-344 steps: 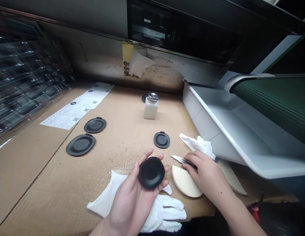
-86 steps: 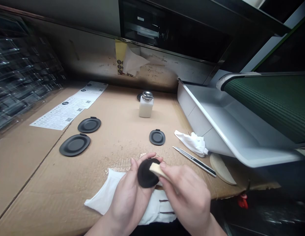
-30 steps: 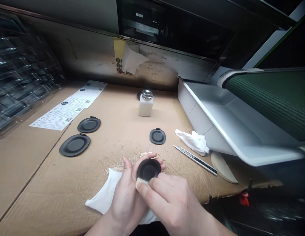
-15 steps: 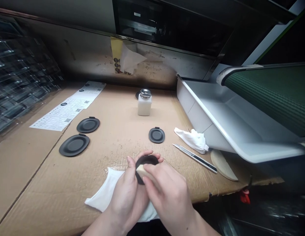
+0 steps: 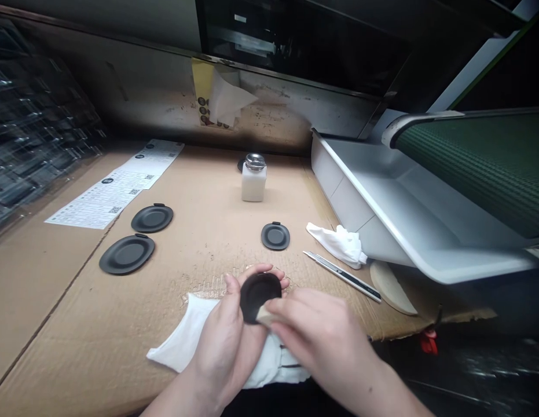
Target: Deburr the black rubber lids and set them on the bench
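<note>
- Cradling the black disc [image 5: 250, 292], the left hand [image 5: 228, 341] is palm up, fingers curled around the edge; the disc looks light, stiff, maybe slick, so the rim seems the surest hold!
- Here's the right hand [image 5: 330, 327], pinched tight on a pale pad [image 5: 264, 315], its tip at the disc; probably soft, best gripped well back.
- White glove [image 5: 182, 336] beneath the left hand.
- Knife [image 5: 343, 277] just beyond the right hand.
- Small lid [image 5: 275, 237] past the left fingertips, bottle [image 5: 253, 186] farther out.
</note>
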Tool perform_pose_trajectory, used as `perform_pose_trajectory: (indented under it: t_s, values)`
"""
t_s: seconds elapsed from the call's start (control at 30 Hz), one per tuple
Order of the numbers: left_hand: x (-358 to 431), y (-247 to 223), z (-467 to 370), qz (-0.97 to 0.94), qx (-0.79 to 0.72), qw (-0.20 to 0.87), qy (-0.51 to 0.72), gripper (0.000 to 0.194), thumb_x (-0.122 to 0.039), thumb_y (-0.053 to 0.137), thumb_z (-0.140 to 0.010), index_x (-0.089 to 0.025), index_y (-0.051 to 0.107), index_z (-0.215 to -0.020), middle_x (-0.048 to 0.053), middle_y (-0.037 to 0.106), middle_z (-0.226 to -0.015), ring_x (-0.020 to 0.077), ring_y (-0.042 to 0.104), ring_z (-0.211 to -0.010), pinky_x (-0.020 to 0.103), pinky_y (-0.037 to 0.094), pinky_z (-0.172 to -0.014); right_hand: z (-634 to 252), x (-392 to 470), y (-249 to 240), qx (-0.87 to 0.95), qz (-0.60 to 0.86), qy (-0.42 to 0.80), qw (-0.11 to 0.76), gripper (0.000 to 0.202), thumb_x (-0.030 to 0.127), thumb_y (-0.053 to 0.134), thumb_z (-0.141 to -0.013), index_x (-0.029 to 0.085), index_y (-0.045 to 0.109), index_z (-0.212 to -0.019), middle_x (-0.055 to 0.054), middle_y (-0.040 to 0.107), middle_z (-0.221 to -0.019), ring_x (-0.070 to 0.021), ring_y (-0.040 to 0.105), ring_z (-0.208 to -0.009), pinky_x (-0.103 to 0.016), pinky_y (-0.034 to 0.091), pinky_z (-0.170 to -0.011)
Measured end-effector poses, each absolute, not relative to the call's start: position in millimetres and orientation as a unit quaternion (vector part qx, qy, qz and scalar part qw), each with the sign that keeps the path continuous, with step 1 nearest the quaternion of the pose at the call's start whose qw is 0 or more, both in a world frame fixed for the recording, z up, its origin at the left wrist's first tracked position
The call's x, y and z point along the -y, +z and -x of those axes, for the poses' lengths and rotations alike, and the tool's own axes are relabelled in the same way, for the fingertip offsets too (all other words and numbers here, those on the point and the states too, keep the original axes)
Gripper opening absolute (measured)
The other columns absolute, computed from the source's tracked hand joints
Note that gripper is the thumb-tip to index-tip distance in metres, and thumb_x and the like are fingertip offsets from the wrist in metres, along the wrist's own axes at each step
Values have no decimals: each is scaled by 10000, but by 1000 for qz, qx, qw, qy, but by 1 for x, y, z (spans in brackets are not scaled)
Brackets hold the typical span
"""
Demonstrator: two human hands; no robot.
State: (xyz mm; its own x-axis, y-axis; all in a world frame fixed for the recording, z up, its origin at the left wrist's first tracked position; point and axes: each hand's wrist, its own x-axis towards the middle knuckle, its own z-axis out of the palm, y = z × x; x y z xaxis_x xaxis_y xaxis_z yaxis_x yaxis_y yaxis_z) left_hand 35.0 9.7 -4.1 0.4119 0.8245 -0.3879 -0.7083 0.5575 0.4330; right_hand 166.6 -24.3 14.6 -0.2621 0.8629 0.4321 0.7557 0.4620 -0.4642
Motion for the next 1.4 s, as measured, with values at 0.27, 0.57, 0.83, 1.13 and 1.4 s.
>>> perform_pose_trajectory:
  t_s: [0.27, 0.57, 0.83, 1.13, 1.4]
  values:
    - [-10, -6, -33, -83, -272, 842, 458, 460, -479, 394, -861, -116, 620, -1029, 159, 634, -1065, 287, 505, -1132, 437, 326, -1016, -207, 30, 3, 695, 613, 32, 375, 151, 193, 526, -846, 243, 595, -971, -9, 639, -906, -149, 592, -856, -269, 486, -724]
    - [-8, -8, -34, -123, -261, 831, 475, 384, -398, 390, -885, -139, 608, -1065, 143, 622, -1100, 266, 480, -1158, 419, 311, -1023, -189, 37, -10, 707, 560, 4, 432, 257, 67, 546, -800, 198, 576, -1018, -28, 647, -914, -122, 611, -850, -218, 515, -765]
    - [-8, -9, -35, -144, -286, 823, 469, 398, -428, 383, -878, -149, 606, -1053, 121, 613, -1073, 254, 492, -1114, 393, 327, -1004, -155, 38, -7, 761, 493, -72, 415, 284, 23, 578, -754, 109, 624, -1021, -84, 660, -816, -177, 606, -775, -283, 536, -647]
    - [-7, -10, -33, -148, -290, 823, 466, 387, -427, 379, -880, -149, 610, -1017, 114, 612, -1068, 262, 497, -1110, 402, 337, -1005, -157, 38, -9, 763, 493, -49, 414, 277, 30, 577, -764, 111, 623, -1025, -86, 662, -822, -176, 596, -758, -282, 530, -618]
    - [-11, -7, -34, -101, -319, 820, 464, 347, -378, 422, -879, -152, 576, -1091, 109, 657, -1042, 259, 549, -1089, 383, 404, -956, -184, 15, 2, 763, 486, -52, 422, 351, 20, 566, -778, 178, 594, -1091, -55, 657, -935, -159, 594, -881, -291, 522, -760]
